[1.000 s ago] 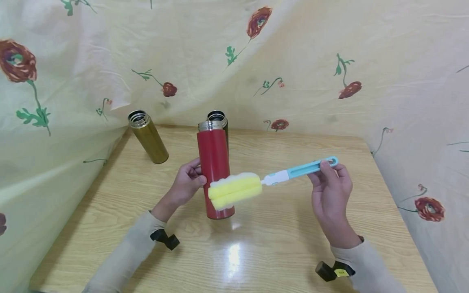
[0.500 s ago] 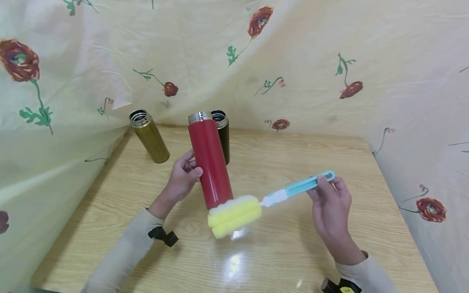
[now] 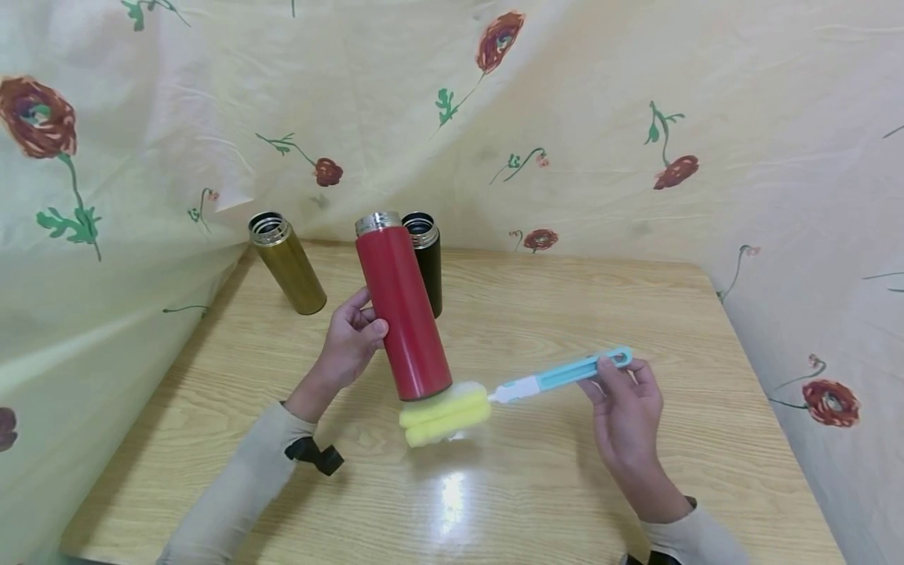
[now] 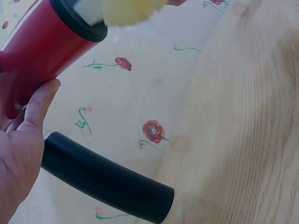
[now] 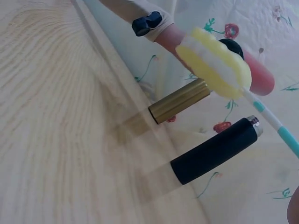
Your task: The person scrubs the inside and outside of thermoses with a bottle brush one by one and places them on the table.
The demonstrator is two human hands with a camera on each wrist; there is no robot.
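Observation:
My left hand (image 3: 351, 341) grips a red flask (image 3: 402, 314) by its side, lifted off the wooden table (image 3: 537, 479) and tilted, its steel mouth up and away. My right hand (image 3: 621, 392) pinches the far end of a blue-handled bottle brush (image 3: 558, 375). Its yellow and white sponge head (image 3: 443, 413) lies against the flask's bottom end. The left wrist view shows the red flask (image 4: 42, 46) from below with the sponge (image 4: 128, 9) at its black base. In the right wrist view the sponge (image 5: 215, 63) covers the flask's base (image 5: 259, 77).
A gold flask (image 3: 286, 263) stands open at the back left of the table, a black flask (image 3: 427, 263) just behind the red one. Floral cloth (image 3: 600, 118) hangs around the back and both sides. Black wrist mounts (image 3: 314, 457) sit on my sleeves.
The red flask was lifted off the table and tilted. My right hand came down and toward me, bringing the sponge from the flask's side to its bottom end.

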